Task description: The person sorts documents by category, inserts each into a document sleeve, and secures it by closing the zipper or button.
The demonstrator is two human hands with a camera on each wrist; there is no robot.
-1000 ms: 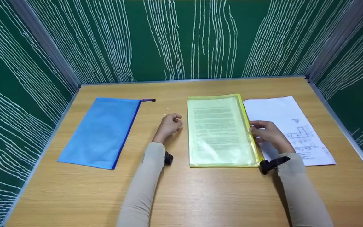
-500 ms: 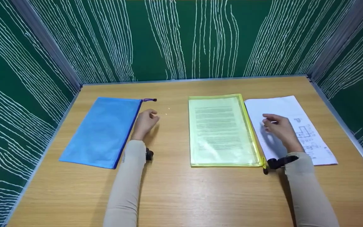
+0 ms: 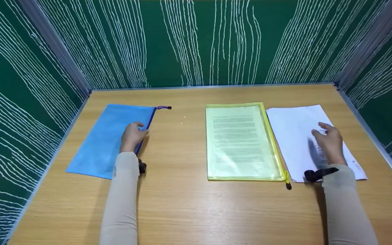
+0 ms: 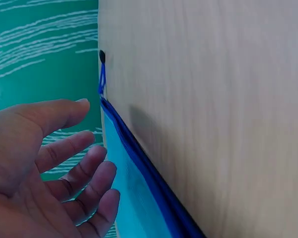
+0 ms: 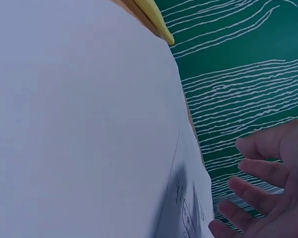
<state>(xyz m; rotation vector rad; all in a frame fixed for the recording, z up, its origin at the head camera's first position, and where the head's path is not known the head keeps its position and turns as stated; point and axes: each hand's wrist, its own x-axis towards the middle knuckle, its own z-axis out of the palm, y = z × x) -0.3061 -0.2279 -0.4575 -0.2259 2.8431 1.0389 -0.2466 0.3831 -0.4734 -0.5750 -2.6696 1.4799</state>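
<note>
A blue zip folder [image 3: 97, 143] lies flat on the left of the table, its dark zip edge [image 4: 144, 168] facing right. Over that edge hovers my left hand [image 3: 133, 136], fingers loosely bent and nothing between them. My right hand [image 3: 330, 141] hangs above the white printed papers [image 3: 291, 136] on the right, casting a shadow on them. Its fingers are relaxed and hold nothing in the right wrist view. Between the hands lies a yellow transparent zip folder [image 3: 240, 170] with a printed sheet showing through it.
The wooden table [image 3: 182, 211] is bounded by green walls [image 3: 175, 44] with white wavy lines. Tiny pale specks [image 3: 183, 119] lie between the two folders. A yellow zip pull [image 3: 287, 180] hangs off the yellow folder's lower right corner.
My right hand has left the yellow folder's zip edge and moved right, over the papers. My left hand has moved left from beside the yellow folder to above the blue one.
</note>
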